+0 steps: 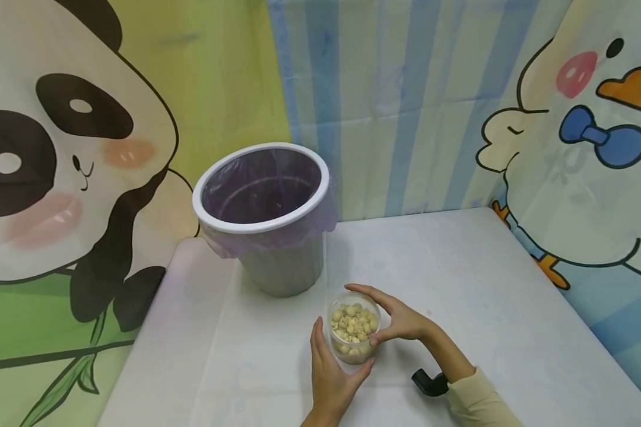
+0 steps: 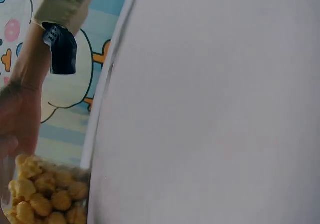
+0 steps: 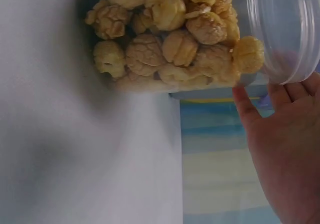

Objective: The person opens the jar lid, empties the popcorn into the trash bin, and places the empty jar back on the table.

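The right hand [image 1: 400,320] has its thumb and forefinger bent in a wide curve round the upper rim of a clear plastic jar [image 1: 355,356], gripping it from the right. The left hand [image 1: 331,373], thumb and fingers parted, holds the lower part of the jar from the near left side. In the right wrist view, the fingertips of the right hand meet the ringed transparent top; whether a lid sits there cannot be told.

The jar is between the two hands, above the near middle of the white table [image 1: 267,367]; whether its base touches the surface is unclear. It is well filled with round, pale golden popcorn [image 1: 354,323].

At the cuff of the beige sleeve [image 1: 478,397] on the right arm is a black device [image 1: 430,383]. Beyond the jar, to its left, a grey bin [image 1: 283,270] stands upright, with a white rim and a translucent purple liner [image 1: 278,240] folded over its edge.

Behind the table hangs a striped curtain [image 1: 363,172] in blue and cream, with a panda picture [image 1: 133,112] at left and a white cartoon bird [image 1: 577,196] at right.
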The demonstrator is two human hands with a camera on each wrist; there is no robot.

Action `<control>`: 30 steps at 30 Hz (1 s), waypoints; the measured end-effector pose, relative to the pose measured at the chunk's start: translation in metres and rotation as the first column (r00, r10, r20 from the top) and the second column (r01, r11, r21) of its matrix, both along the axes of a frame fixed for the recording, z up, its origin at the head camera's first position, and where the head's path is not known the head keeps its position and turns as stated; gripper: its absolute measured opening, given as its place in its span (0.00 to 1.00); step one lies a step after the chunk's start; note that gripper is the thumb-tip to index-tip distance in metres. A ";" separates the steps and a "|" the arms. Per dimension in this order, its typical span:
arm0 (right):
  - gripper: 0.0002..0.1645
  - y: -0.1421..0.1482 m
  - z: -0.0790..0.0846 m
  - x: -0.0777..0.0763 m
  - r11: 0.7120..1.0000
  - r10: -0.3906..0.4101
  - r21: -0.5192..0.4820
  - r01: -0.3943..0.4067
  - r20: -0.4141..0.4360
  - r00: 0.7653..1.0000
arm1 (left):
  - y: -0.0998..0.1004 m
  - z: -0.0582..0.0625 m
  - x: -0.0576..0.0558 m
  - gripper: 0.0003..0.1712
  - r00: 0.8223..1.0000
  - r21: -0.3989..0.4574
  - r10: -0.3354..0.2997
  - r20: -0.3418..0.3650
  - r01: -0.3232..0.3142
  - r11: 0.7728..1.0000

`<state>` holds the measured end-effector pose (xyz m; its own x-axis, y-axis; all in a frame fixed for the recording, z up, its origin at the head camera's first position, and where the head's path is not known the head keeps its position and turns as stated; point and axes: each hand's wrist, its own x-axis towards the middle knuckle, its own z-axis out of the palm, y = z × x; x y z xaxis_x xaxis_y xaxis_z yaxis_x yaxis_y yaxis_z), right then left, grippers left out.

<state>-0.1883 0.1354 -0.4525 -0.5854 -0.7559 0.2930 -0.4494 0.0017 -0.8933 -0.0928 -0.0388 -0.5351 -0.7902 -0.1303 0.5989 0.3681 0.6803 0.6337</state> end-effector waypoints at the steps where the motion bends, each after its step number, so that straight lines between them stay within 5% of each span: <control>1: 0.58 0.000 0.000 0.000 1.000 0.013 -0.007 -0.013 0.014 1.000 | 0.002 -0.003 -0.001 0.69 1.000 0.023 -0.005 0.006 0.005 1.000; 9: 0.61 -0.003 -0.013 -0.005 0.998 0.041 -0.050 -0.038 0.065 0.997 | 0.020 -0.013 -0.009 0.70 0.996 0.223 -0.039 0.080 0.020 0.975; 15: 0.61 -0.003 -0.035 -0.014 1.000 0.022 -0.016 -0.021 0.060 0.998 | 0.024 -0.023 -0.010 0.70 0.998 0.240 -0.015 0.059 0.000 0.971; 23: 0.62 -0.003 -0.039 -0.016 0.999 0.022 -0.041 -0.018 0.081 0.996 | 0.025 -0.031 -0.018 0.65 0.999 0.245 -0.028 0.017 0.023 0.969; 30: 0.60 -0.002 -0.041 -0.017 1.000 -0.008 -0.018 0.009 0.061 0.998 | 0.026 -0.036 -0.028 0.64 0.996 0.352 -0.084 0.026 0.070 0.933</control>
